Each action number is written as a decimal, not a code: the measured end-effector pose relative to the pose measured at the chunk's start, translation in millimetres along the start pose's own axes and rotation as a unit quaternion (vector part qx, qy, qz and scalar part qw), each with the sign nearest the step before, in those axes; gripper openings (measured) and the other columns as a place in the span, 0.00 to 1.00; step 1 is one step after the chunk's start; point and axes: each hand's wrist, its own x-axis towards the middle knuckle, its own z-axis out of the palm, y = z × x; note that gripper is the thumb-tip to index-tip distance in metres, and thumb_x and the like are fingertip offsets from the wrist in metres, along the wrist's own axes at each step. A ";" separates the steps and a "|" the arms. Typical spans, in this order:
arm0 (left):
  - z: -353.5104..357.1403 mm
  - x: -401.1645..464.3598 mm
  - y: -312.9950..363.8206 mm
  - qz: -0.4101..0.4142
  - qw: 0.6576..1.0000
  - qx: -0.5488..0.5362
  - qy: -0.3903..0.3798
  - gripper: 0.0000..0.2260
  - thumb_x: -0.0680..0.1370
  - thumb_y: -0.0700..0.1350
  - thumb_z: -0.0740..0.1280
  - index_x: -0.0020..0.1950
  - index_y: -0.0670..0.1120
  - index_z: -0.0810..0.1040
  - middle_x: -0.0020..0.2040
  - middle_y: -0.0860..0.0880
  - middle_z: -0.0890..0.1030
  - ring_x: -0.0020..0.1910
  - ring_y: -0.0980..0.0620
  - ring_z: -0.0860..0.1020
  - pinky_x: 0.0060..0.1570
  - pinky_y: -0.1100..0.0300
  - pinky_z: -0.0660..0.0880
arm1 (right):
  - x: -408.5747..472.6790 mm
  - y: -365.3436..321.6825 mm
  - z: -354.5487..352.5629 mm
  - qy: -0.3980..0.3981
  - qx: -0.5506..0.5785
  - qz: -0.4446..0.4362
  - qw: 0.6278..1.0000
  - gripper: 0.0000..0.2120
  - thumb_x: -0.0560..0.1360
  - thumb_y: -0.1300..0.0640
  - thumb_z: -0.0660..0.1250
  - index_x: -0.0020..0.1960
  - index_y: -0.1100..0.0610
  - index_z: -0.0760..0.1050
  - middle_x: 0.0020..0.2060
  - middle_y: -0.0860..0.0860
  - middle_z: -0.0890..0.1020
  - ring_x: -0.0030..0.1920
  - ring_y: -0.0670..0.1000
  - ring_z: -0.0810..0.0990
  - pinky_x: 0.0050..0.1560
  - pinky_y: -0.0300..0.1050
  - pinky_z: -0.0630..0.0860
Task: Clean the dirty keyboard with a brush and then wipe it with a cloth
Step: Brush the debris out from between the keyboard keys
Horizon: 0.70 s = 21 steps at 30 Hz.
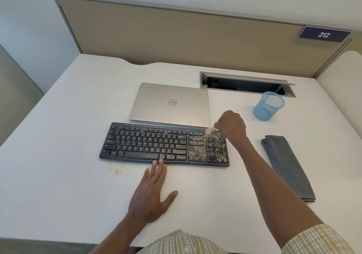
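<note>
Keyboard: black keyboard [164,145] lies flat at the centre of the white worktop [58,155], long edge toward the person; the main letter block looks mostly clean, while tan grit is thick over the number pad and arrow keys at its 3 o'clock end.
Brush: small pale brush [210,130], blurred, its bristles at the top corner of the number pad, touching or just above the grit; I cannot tell which.
Right hand: right hand [231,125] has its fingers curled round the brush handle, holding it from the 1 o'clock side of the keyboard.
Left hand: left hand [151,193] lies flat with fingers straight, holding nothing; fingertips touch the keyboard's front edge below the space bar, steadying it.
Step in hand: brushing, judged about halfway, with the right end left to do.
How to do it well: short, light strokes in one direction, carrying grit off the 3 o'clock edge, not back over the clean keys; work the gaps between keys; keep the left hand pressing so the board does not slide.
Cloth: folded grey cloth [288,167] at 3 o'clock, well apart from the keyboard, untouched.
Surroundings: closed silver laptop [170,102] just beyond the keyboard at 12 o'clock; blue mesh cup [269,105] at 2 o'clock; faint stains on the worktop at 7 o'clock.
</note>
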 end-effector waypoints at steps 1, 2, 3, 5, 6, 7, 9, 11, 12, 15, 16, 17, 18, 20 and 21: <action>-0.3 0.0 0.2 0.001 1.000 0.000 0.000 0.39 0.81 0.68 0.54 0.83 0.45 0.49 0.84 0.51 0.45 0.82 0.52 0.41 0.78 0.56 0.43 | 1.0 0.1 -3.2 0.006 0.000 0.000 1.000 0.05 0.71 0.59 0.69 0.42 0.60 0.82 0.35 0.53 0.83 0.35 0.54 0.81 0.32 0.41 0.72; -0.9 0.1 0.4 0.002 1.000 0.001 0.001 0.39 0.81 0.68 0.54 0.83 0.45 0.49 0.84 0.50 0.45 0.82 0.52 0.41 0.78 0.56 0.42 | 2.0 -2.2 -6.0 0.012 0.006 -0.004 1.000 0.04 0.71 0.60 0.70 0.41 0.60 0.82 0.34 0.53 0.83 0.35 0.53 0.80 0.30 0.40 0.70; -1.2 0.2 0.4 0.002 1.000 0.000 0.001 0.39 0.81 0.68 0.54 0.83 0.46 0.49 0.84 0.50 0.45 0.82 0.52 0.41 0.78 0.56 0.42 | 3.2 -5.5 -6.9 0.019 0.018 -0.011 1.000 0.05 0.72 0.59 0.69 0.41 0.60 0.82 0.34 0.53 0.82 0.34 0.52 0.80 0.30 0.40 0.69; -1.6 0.3 0.4 0.002 1.000 0.000 -0.002 0.39 0.81 0.68 0.53 0.83 0.46 0.49 0.84 0.50 0.45 0.82 0.52 0.40 0.78 0.56 0.42 | 3.8 -11.5 -5.2 0.022 0.040 -0.024 0.999 0.05 0.73 0.58 0.69 0.42 0.59 0.82 0.35 0.52 0.82 0.36 0.51 0.79 0.32 0.40 0.69; -1.6 0.2 0.2 0.003 1.000 0.000 -0.001 0.39 0.81 0.68 0.53 0.83 0.46 0.49 0.84 0.50 0.45 0.82 0.52 0.41 0.78 0.56 0.42 | 3.2 -12.5 -3.1 0.019 0.044 -0.024 0.999 0.05 0.73 0.58 0.70 0.43 0.59 0.83 0.36 0.52 0.82 0.36 0.51 0.80 0.33 0.40 0.70; -1.7 0.1 0.2 0.003 1.000 0.000 -0.001 0.39 0.81 0.68 0.54 0.83 0.46 0.49 0.84 0.50 0.46 0.82 0.52 0.41 0.78 0.56 0.42 | 3.0 -10.6 -0.4 0.013 0.043 -0.020 0.999 0.06 0.73 0.58 0.70 0.43 0.59 0.83 0.36 0.52 0.82 0.36 0.51 0.80 0.33 0.40 0.71; -1.7 0.0 0.3 0.003 1.000 -0.001 -0.002 0.39 0.81 0.68 0.54 0.83 0.45 0.49 0.84 0.49 0.46 0.82 0.52 0.42 0.79 0.57 0.42 | 3.4 0.1 2.6 0.002 0.030 -0.006 1.000 0.06 0.73 0.57 0.70 0.44 0.60 0.83 0.35 0.52 0.82 0.36 0.52 0.79 0.33 0.41 0.71; -1.8 0.3 0.1 0.003 1.000 0.000 -0.001 0.39 0.81 0.68 0.54 0.83 0.45 0.49 0.84 0.49 0.46 0.82 0.52 0.41 0.79 0.56 0.42 | 4.3 14.3 -0.8 -0.001 0.020 0.009 1.000 0.07 0.72 0.57 0.70 0.45 0.61 0.83 0.38 0.53 0.84 0.38 0.53 0.80 0.35 0.42 0.73; -1.5 0.5 0.1 0.003 1.000 0.001 -0.001 0.39 0.81 0.68 0.53 0.83 0.45 0.49 0.84 0.49 0.46 0.82 0.52 0.41 0.79 0.56 0.43 | 5.0 21.2 -4.0 0.001 0.012 0.015 1.000 0.07 0.72 0.57 0.70 0.45 0.61 0.83 0.39 0.54 0.84 0.40 0.54 0.81 0.37 0.43 0.74; -0.8 -0.1 -0.4 0.001 1.000 0.001 -0.004 0.39 0.81 0.69 0.53 0.83 0.45 0.49 0.84 0.50 0.46 0.82 0.52 0.41 0.79 0.55 0.43 | 5.9 34.1 -15.3 0.025 -0.020 0.030 0.999 0.08 0.71 0.57 0.71 0.47 0.61 0.82 0.42 0.56 0.85 0.43 0.57 0.82 0.38 0.45 0.74; -0.7 -0.3 -0.5 -0.001 1.000 0.001 -0.005 0.39 0.81 0.69 0.53 0.83 0.45 0.49 0.84 0.50 0.46 0.82 0.52 0.41 0.79 0.55 0.43 | 6.2 35.4 -18.4 0.036 -0.026 0.033 0.998 0.08 0.72 0.58 0.71 0.47 0.61 0.82 0.42 0.57 0.84 0.42 0.57 0.82 0.37 0.44 0.73; -1.0 -0.1 -0.2 -0.002 1.000 0.002 -0.006 0.39 0.81 0.69 0.52 0.83 0.45 0.49 0.84 0.50 0.46 0.82 0.52 0.41 0.79 0.55 0.43 | 6.6 35.1 -20.8 0.045 -0.026 0.034 0.998 0.07 0.72 0.58 0.70 0.47 0.61 0.82 0.41 0.57 0.84 0.41 0.57 0.82 0.37 0.44 0.72; -1.4 -0.1 0.1 -0.003 1.000 0.002 -0.006 0.39 0.81 0.69 0.52 0.83 0.45 0.49 0.84 0.50 0.45 0.82 0.53 0.40 0.79 0.56 0.42 | 7.1 33.5 -22.7 0.054 -0.021 0.032 0.998 0.07 0.72 0.58 0.70 0.46 0.61 0.82 0.40 0.56 0.84 0.40 0.56 0.81 0.36 0.44 0.71; -1.6 -0.1 0.7 -0.004 1.000 0.002 -0.009 0.39 0.81 0.70 0.51 0.83 0.47 0.47 0.84 0.51 0.44 0.82 0.53 0.39 0.79 0.56 0.42 | 7.5 26.5 -23.2 0.059 0.002 0.015 0.998 0.06 0.73 0.59 0.70 0.45 0.61 0.82 0.38 0.55 0.83 0.37 0.54 0.79 0.36 0.42 0.70; -1.6 -0.3 0.8 -0.004 1.000 0.000 -0.010 0.39 0.80 0.70 0.51 0.83 0.47 0.46 0.83 0.51 0.43 0.82 0.54 0.38 0.79 0.55 0.42 | 7.4 21.8 -21.7 0.053 0.018 0.001 0.998 0.06 0.73 0.58 0.70 0.44 0.61 0.82 0.37 0.53 0.82 0.37 0.53 0.79 0.36 0.42 0.70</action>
